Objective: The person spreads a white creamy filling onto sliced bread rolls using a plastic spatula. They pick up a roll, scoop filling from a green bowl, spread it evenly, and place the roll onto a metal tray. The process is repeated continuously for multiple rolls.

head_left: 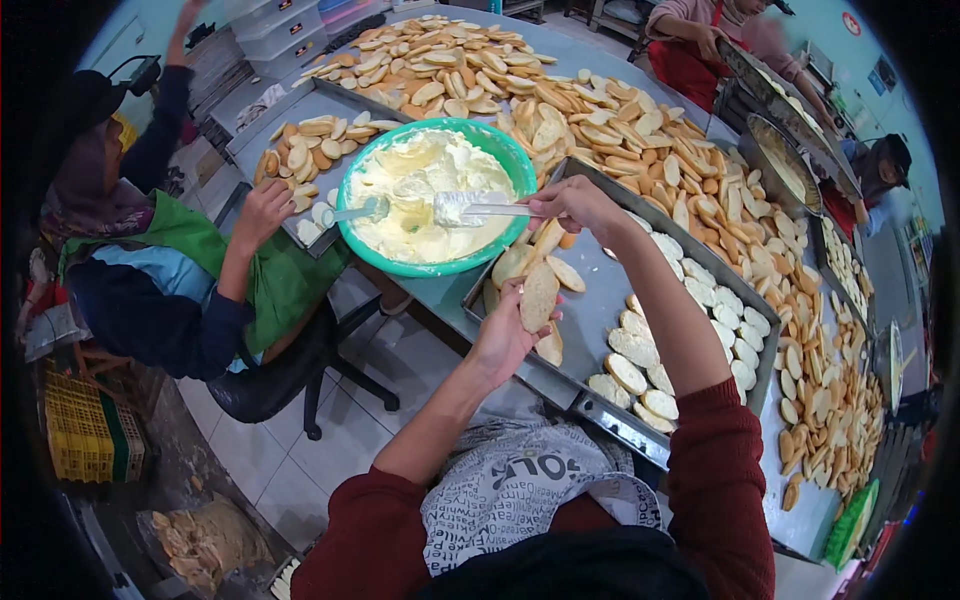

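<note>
My left hand is closed around an oval bread slice, its flat cut face turned up, above the near corner of a metal tray. In my right hand is the handle of a spatula. Its blade, coated with cream, rests in the pale yellow cream that fills a green basin. A second spatula leans in the basin's left side. On the tray, rows of cream-covered slices lie at the far and right side, with a few plain slices near my left hand.
A large heap of bread slices spreads over the table behind and right of the tray. At left a seated co-worker in a green apron reaches toward another tray. Other people handle a tray at the far right. An office chair stands left.
</note>
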A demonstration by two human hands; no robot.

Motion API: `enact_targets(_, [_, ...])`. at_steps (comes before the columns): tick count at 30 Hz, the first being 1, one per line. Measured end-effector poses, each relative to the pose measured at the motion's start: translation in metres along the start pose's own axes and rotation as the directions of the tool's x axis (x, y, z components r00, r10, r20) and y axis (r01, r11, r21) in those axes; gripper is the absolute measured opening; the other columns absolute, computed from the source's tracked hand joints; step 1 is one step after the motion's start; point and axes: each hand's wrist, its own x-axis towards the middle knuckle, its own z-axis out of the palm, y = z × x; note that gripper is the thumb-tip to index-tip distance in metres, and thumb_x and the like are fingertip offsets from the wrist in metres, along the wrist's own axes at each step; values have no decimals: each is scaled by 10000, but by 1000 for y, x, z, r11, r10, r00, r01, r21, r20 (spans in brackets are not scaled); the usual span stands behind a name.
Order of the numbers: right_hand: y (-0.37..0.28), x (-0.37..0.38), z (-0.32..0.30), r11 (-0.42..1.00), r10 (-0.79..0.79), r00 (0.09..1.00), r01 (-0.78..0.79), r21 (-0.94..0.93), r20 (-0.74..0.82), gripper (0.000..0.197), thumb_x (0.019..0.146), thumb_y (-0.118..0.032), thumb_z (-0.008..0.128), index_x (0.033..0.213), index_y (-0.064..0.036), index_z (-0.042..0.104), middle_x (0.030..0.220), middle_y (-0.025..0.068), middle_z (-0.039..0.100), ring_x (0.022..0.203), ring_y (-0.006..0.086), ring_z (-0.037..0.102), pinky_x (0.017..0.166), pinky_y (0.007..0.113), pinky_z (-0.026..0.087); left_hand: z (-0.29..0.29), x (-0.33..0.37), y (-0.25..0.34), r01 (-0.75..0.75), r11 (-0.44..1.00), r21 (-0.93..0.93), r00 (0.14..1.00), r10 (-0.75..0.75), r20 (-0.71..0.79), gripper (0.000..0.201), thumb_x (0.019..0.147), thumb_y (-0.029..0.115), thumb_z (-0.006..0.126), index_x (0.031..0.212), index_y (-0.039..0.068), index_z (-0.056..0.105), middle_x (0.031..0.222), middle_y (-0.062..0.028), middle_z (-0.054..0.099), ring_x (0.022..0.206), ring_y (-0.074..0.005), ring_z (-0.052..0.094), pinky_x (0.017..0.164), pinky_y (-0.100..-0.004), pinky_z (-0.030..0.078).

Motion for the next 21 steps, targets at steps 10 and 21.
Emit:
enact_targets(10, [26,-28,-21,980,-22,1000,25,197,-18,298,883,-152,595,1131,4,645,788,24,677,467,52,287,433,220,241,6,-15,12,36,980,-193,999,-33,17,452,993,244,435,1356,-3,328,1250,-169,484,1160,-238,505,1029,-376,428])
enact_targets(21, [103,-156,14,944,-268,821,328,32,-504,223,872,-55,607,1079,-51,692,849,49,698,629,61,527,564,201,419,20,-11,20,-67,990,-123,998,67,-3,425,987,281,472,1331,39,407,1274,-79,500,1165,-174,499,989,-304,431])
